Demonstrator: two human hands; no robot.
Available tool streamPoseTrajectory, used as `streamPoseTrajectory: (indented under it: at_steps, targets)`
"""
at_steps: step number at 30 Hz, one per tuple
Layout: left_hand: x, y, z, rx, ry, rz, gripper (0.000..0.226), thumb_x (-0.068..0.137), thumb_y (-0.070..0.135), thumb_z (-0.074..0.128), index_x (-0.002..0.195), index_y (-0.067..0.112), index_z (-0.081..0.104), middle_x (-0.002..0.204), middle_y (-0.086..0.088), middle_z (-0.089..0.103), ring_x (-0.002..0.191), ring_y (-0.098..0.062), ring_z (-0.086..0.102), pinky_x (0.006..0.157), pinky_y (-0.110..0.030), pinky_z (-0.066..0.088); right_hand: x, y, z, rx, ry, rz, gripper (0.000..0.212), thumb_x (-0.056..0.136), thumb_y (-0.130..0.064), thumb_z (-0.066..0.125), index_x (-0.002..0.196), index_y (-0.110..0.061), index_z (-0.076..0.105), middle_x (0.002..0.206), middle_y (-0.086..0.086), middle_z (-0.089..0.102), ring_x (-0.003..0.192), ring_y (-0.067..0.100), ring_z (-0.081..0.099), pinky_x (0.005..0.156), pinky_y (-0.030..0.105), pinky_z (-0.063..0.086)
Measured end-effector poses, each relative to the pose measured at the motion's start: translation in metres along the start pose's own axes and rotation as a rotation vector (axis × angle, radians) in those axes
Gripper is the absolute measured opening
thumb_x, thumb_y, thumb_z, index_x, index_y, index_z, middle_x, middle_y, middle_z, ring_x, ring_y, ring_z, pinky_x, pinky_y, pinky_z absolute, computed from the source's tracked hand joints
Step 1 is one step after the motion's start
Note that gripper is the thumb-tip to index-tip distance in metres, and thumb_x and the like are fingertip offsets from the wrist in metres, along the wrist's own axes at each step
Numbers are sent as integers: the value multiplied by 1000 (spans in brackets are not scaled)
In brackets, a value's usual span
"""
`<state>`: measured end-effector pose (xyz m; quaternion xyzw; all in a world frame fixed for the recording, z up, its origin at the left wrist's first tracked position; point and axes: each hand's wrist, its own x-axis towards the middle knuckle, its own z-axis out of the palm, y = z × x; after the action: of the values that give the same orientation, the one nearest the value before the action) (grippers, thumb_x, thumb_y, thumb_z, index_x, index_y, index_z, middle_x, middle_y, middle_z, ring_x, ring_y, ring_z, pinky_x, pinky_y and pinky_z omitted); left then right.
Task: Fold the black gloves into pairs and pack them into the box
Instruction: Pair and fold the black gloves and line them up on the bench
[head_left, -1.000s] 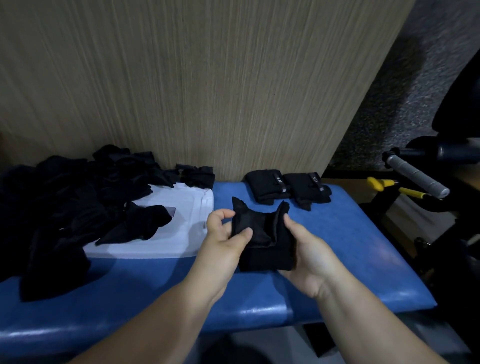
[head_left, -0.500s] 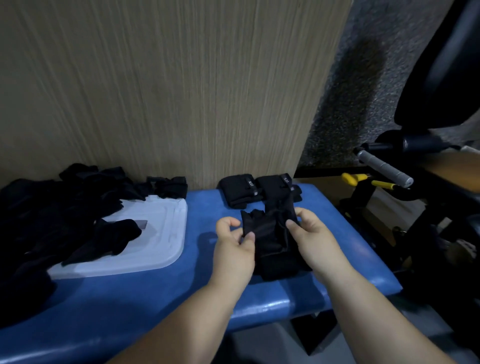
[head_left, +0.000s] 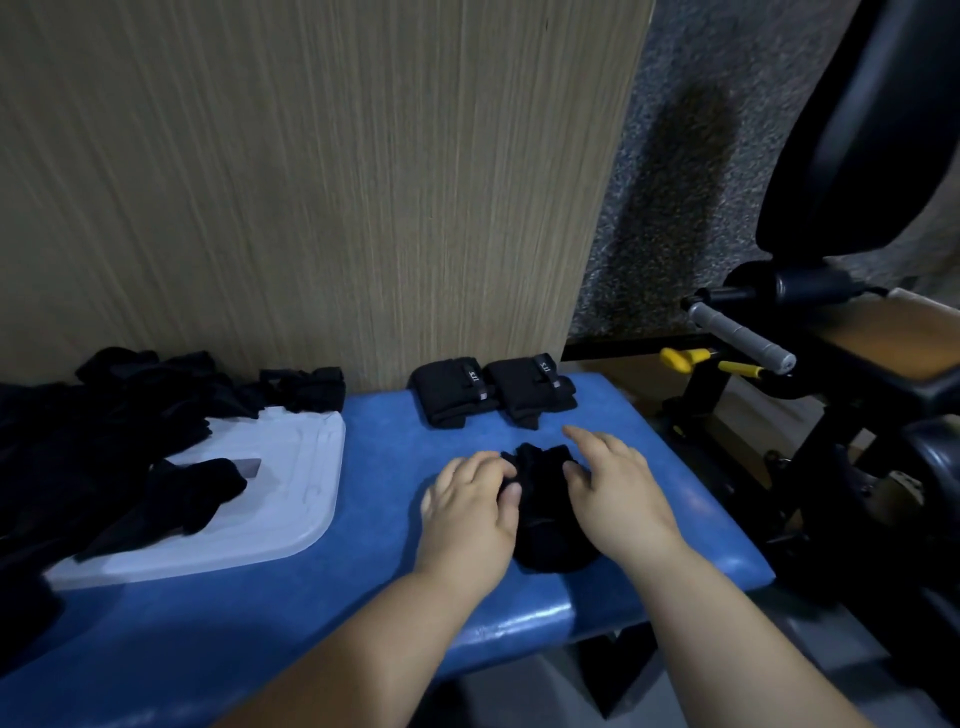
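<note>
Loose gloves (head_left: 78, 415) heaped well left of grip, as stock. Left hand (head_left: 470, 506) pinches the pair (head_left: 545, 519) by its edge; right hand (head_left: 618, 488) lies flat, fingers straight, pressing it to bench (head_left: 384, 467), probably setting the fold. Finished pairs (head_left: 493, 389) just beyond.

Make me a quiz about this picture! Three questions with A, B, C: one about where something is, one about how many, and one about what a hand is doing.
1. Where are the folded pairs?
A) in a drawer
B) at the back of the bench, by the wooden wall
C) on a red chair

2. How many folded pairs are there?
A) two
B) four
C) six

3. What is the right hand doing?
A) making a fist in the air
B) holding a cup
C) lying on the glove bundle with straight fingers

Answers: 1 B, they sit at the bench's far edge beside the wall; 2 A, two lie side by side; 3 C, its fingers stretch over the bundle.
</note>
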<state>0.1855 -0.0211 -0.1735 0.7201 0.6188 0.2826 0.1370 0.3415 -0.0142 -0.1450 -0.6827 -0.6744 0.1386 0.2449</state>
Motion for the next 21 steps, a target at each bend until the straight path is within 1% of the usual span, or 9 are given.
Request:
streamPoseTrajectory:
  at_steps: [3, 6, 9, 12, 15, 17, 19, 21]
  targets:
    - [1, -1, -1, 7, -74, 47, 33, 101, 42, 33, 129, 36, 49, 146, 22, 34, 137, -2, 20, 110, -27, 12, 0, 1, 2, -17, -88, -21, 47, 101, -31, 41, 147, -25, 36, 150, -7, 37, 140, 17, 25, 112, 29, 25]
    - [4, -5, 1, 91, -165, 24, 40, 101, 44, 29, 138, 38, 42, 154, 20, 24, 143, -6, 10, 115, -31, 6, -1, 4, 8, -65, -219, -52, 52, 101, -34, 40, 151, -25, 28, 158, -8, 24, 146, 14, 13, 118, 30, 17]
    - [8, -9, 2, 179, -241, 4, 44, 101, 42, 29, 145, 36, 32, 158, 14, 16, 147, -13, 2, 117, -37, 5, -1, 6, 13, -124, -320, -44, 56, 102, -39, 35, 154, -27, 17, 162, -11, 7, 149, 11, -2, 120, 33, 10]
    - [13, -10, 1, 203, -253, 0, 46, 101, 37, 30, 147, 34, 28, 160, 11, 12, 148, -14, -2, 119, -39, 3, -1, 5, 17, -191, -353, -61, 57, 103, -41, 31, 155, -29, 10, 162, -12, -3, 148, 11, -11, 120, 34, 3]
    - [14, -7, 2, 161, -210, 19, 46, 102, 32, 31, 148, 31, 27, 160, 12, 11, 148, -12, -3, 119, -38, 0, 0, 6, 20, -241, -375, -74, 58, 103, -41, 28, 155, -31, 4, 161, -11, -7, 148, 14, -16, 121, 35, -3]
    - [12, -7, 2, 127, -211, 55, 48, 102, 35, 28, 150, 32, 22, 159, 15, 9, 147, -9, -4, 120, -36, -3, 0, 7, 21, -258, -386, -75, 58, 103, -42, 27, 154, -31, 2, 161, -11, -9, 147, 14, -17, 121, 36, -5]
    - [10, -8, 3, 161, -285, 78, 52, 102, 43, 23, 152, 32, 14, 160, 16, 4, 147, -8, -7, 120, -36, -5, 1, 7, 21, -274, -401, -72, 57, 103, -42, 25, 154, -32, 1, 161, -11, -9, 147, 14, -18, 121, 35, -6]
    - [10, -10, 5, 255, -364, 71, 56, 101, 47, 19, 153, 31, 8, 160, 14, -3, 147, -9, -11, 120, -38, -6, 1, 7, 20, -289, -414, -67, 57, 103, -42, 24, 154, -32, 2, 161, -12, -9, 147, 15, -18, 120, 35, -7]
